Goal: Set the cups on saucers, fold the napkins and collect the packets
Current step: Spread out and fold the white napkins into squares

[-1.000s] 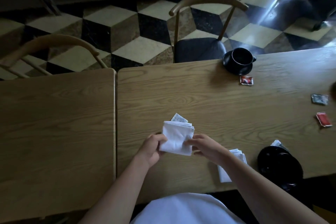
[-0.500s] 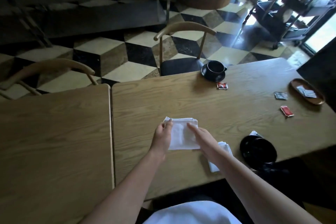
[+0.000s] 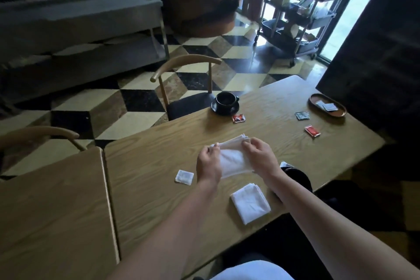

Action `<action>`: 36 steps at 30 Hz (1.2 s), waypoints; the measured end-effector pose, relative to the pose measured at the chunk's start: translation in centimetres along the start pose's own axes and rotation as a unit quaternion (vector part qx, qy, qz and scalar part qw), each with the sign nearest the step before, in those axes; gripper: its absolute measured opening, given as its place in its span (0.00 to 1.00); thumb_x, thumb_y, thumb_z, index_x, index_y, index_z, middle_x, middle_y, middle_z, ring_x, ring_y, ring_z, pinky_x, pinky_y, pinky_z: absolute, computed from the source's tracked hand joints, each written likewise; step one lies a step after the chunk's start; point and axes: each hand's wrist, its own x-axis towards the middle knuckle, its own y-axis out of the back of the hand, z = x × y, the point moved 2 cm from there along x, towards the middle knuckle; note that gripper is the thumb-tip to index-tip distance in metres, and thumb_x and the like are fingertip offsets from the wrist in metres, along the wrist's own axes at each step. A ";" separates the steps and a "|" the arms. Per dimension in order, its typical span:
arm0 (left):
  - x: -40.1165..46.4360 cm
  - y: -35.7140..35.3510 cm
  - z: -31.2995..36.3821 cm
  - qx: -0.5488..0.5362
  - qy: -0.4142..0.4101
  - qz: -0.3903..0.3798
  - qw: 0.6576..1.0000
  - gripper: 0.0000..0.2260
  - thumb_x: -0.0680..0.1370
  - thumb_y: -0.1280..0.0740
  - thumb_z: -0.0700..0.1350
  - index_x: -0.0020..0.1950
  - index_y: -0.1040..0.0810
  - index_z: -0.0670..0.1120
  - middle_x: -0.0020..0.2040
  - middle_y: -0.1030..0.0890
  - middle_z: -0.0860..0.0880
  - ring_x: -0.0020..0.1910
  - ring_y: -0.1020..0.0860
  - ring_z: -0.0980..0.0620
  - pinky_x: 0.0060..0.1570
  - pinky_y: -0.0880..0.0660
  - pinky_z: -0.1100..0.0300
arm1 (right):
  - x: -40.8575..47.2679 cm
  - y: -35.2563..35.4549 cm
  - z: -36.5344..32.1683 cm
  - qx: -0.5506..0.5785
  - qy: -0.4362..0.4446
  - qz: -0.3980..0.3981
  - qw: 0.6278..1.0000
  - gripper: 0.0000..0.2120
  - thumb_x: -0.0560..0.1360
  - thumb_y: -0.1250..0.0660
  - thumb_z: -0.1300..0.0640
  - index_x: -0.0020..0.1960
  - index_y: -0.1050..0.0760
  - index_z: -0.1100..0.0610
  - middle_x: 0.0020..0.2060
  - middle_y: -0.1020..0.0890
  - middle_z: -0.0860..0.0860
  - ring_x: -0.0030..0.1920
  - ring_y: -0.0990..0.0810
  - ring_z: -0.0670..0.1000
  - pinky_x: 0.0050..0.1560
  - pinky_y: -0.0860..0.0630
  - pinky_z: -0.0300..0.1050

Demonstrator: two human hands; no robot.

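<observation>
Folded napkin point(image 3: 250, 203): white cloth square, flat on the desk point(image 3: 159, 166) on the near side of both grips, just below the right forearm; soft, light, done by the look of it. Napkin in hand point(image 3: 231, 161): white cloth, several layers thick, held between the two grips and partly lifted off the desk. The left hand point(image 3: 208, 162) pinches its left end with curled fingers, and the right hand point(image 3: 259, 157) is curled over its far right corner, so both grips are closed on the cloth. Judged limp and nearly weightless, it will sag between holds and its stacked layers may slide apart; best taken at corners or along a folded edge, then pressed flat to set the crease. White packet point(image 3: 184, 177): flat sachet on the desk just left of the left grip; thin, light, best pinched by an edge. Black saucer point(image 3: 297, 177): dark disc right of the right grip, largely hidden by the forearm; likely ceramic, rigid and breakable. Red packet point(image 3: 238, 118): beyond the grips, just beside the far saucer. Black cup point(image 3: 226, 100): already seated on its saucer point(image 3: 223, 110) at the desk's far edge; hard, fragile, handle to the right. Grey packet point(image 3: 302, 115) and second red packet point(image 3: 312, 130): far right of the grips, loose on the desk. Wooden tray point(image 3: 316, 101): farthest right, holding two pale packets point(image 3: 326, 106).
</observation>
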 end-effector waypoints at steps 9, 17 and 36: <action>3.7 -8.7 1.6 -0.039 0.145 -0.279 0.949 0.09 0.72 0.29 0.49 0.47 0.25 0.47 0.32 0.19 0.48 0.24 0.24 0.52 0.27 0.33 0.63 | 9.1 9.1 2.5 0.072 -0.061 0.059 0.994 0.14 0.83 0.38 0.50 0.49 0.21 0.60 0.36 0.24 0.53 0.33 0.26 0.50 0.30 0.30 0.41; 9.4 -15.0 -0.5 -0.105 0.292 -0.152 0.938 0.04 0.76 0.30 0.40 0.43 0.24 0.46 0.31 0.19 0.49 0.26 0.21 0.55 0.27 0.31 0.66 | 20.1 10.2 6.8 0.068 -0.087 0.006 0.994 0.13 0.81 0.34 0.57 0.37 0.25 0.55 0.30 0.26 0.47 0.31 0.31 0.46 0.28 0.36 0.40; 30.3 -31.8 -4.2 -0.276 0.422 0.085 0.859 0.10 0.79 0.36 0.31 0.38 0.27 0.38 0.27 0.23 0.44 0.26 0.23 0.52 0.23 0.24 0.65 | 52.2 7.8 9.1 -0.220 -0.033 -0.097 0.970 0.06 0.74 0.28 0.53 0.41 0.21 0.53 0.32 0.22 0.48 0.40 0.24 0.53 0.40 0.34 0.44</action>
